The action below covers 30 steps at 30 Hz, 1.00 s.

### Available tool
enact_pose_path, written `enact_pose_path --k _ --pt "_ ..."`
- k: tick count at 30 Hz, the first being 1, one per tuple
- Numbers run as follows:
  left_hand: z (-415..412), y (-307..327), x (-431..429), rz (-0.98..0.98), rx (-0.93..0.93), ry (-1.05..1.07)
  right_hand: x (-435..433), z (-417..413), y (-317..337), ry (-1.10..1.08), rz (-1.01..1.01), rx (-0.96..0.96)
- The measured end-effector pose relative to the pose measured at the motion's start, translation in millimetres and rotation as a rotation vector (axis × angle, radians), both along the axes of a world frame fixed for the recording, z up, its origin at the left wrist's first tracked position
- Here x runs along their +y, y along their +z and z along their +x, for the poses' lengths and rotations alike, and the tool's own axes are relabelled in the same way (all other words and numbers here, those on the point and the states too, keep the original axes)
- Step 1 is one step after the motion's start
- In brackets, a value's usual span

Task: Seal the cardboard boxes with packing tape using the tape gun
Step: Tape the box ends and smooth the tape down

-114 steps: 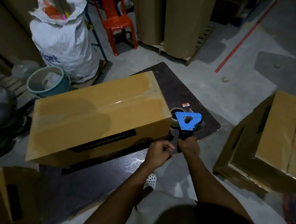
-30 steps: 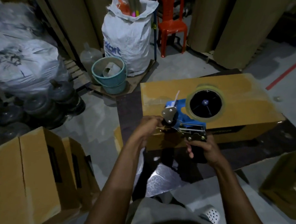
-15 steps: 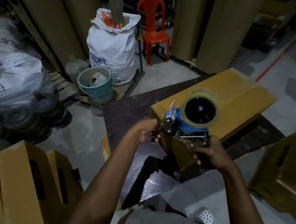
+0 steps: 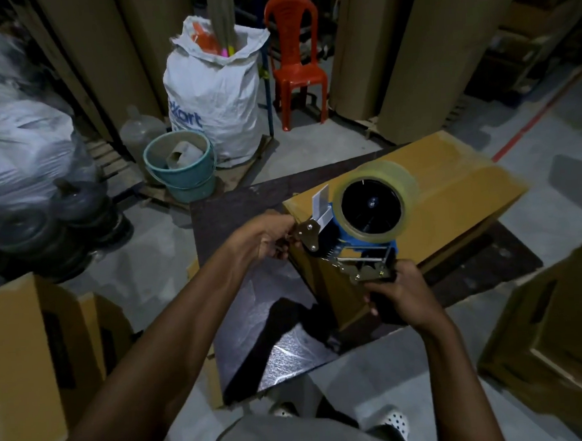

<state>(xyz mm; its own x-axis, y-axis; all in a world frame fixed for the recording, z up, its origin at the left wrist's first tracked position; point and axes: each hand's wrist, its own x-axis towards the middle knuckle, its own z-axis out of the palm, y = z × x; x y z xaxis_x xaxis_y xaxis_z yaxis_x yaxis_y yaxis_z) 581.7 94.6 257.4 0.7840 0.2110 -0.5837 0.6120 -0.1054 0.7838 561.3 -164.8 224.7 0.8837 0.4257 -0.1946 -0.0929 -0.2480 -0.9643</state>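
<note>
Teal bucket, white sack beyond box

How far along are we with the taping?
Done: the box seems to carry a tape strip along its top. In hand: the right hand grips the tape gun by its handle, the left hand holds its front, at the box's near end. Left: that end, and perhaps the other boxes.

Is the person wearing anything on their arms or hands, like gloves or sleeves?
No gloves: the left hand and right hand are bare. The left arm and right arm show no sleeve, watch or bracelet in view.
</note>
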Motion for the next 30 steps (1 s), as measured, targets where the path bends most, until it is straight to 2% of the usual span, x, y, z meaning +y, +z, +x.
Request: enact_pose_path --k 5,12,15,19,21,24,30 --pt "1 -3 -5 0.032 -0.009 -0.010 -5 -4 -3 -0.017 0.004 -0.003" --pt "10 -6 9 0.108 0.022 -0.125 -15 -8 5 -0.024 -0.051 -0.018" --pt "22 3 42 0.139 0.026 -0.179 -31 -9 7 -0.086 -0.118 -0.040" --pt "45 10 100 0.324 0.078 -0.221 -62 -25 7 -0.161 -0.159 0.007" --pt "58 13 106 0.346 0.041 -0.209 -65 -31 6 -0.186 -0.188 0.018" --pt "74 22 99 0.397 -0.046 -0.170 -59 -32 2 -0.221 -0.294 -0.067" --pt "107 18 93 0.505 -0.168 -0.255 -38 -42 -5 -0.265 -0.526 -0.248"
